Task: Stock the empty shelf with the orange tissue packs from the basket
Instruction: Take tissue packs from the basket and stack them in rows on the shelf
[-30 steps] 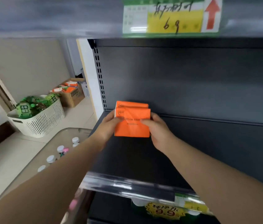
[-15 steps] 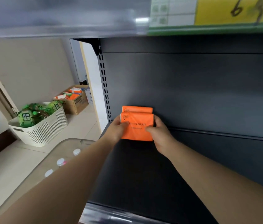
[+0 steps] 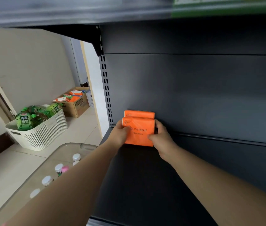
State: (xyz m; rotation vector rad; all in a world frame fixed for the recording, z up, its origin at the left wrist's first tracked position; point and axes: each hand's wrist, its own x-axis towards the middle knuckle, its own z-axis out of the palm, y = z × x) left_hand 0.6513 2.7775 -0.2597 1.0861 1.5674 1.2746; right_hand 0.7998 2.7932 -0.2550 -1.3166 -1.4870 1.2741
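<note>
**Orange against dark grey**

At centre frame, two tissue packs [image 3: 138,136] show bright orange, the front one printed with small dark lettering. The shelf [image 3: 145,185] beneath and its back panel [image 3: 194,95] are dark grey. The slotted upright [image 3: 106,88] is pale grey with black slots. At left, a white ribbed basket [image 3: 44,136] holds green-labelled bottles [image 3: 24,120]. Behind it, a brown cardboard box [image 3: 76,106] carries orange and white packets. The floor [image 3: 1,173] is beige. White bottle caps [image 3: 47,180] sit lower left.
</note>
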